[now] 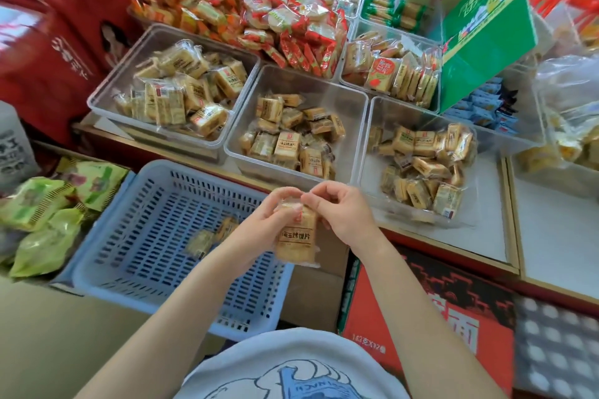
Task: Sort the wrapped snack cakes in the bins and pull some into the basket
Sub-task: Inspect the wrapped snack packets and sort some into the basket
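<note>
Both hands hold one wrapped snack cake (295, 236), tan with dark lettering, above the right edge of the blue slotted basket (129, 246). My left hand (265, 220) grips its left side and my right hand (340, 210) pinches its top edge. Two wrapped cakes (210, 236) lie inside the basket. Beyond it stand three clear bins of the same cakes: a left bin (107, 87), a middle bin (236, 136) and a right bin (369, 152).
Green packets (42, 220) pile left of the basket. Red and orange snack packs (259, 16) heap behind the bins. A green carton (486, 29) leans at the right. A red box (421, 317) sits below the counter edge.
</note>
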Demonstrator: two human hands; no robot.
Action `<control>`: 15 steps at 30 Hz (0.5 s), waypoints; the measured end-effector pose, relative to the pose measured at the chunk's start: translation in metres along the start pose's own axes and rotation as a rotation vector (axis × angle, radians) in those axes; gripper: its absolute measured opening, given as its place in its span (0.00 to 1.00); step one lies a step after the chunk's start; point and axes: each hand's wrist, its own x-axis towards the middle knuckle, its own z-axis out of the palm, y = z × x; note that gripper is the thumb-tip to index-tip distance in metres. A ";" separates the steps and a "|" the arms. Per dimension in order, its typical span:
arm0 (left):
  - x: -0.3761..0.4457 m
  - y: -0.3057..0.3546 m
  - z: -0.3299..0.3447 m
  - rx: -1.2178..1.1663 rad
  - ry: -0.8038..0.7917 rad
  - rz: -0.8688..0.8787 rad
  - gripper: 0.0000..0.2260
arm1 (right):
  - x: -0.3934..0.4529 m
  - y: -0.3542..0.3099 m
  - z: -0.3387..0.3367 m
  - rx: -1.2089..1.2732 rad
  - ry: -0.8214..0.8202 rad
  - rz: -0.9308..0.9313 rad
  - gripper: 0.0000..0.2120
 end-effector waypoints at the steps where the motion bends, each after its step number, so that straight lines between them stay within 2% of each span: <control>1: -0.001 0.003 0.000 0.002 0.007 0.000 0.09 | -0.002 -0.002 0.003 0.009 0.003 -0.007 0.07; 8: 0.001 0.008 -0.009 -0.051 0.158 -0.056 0.09 | -0.015 -0.007 0.019 0.023 0.095 0.031 0.08; 15: 0.003 0.006 -0.013 -0.050 0.153 -0.105 0.13 | -0.020 -0.013 0.015 0.005 0.110 0.068 0.10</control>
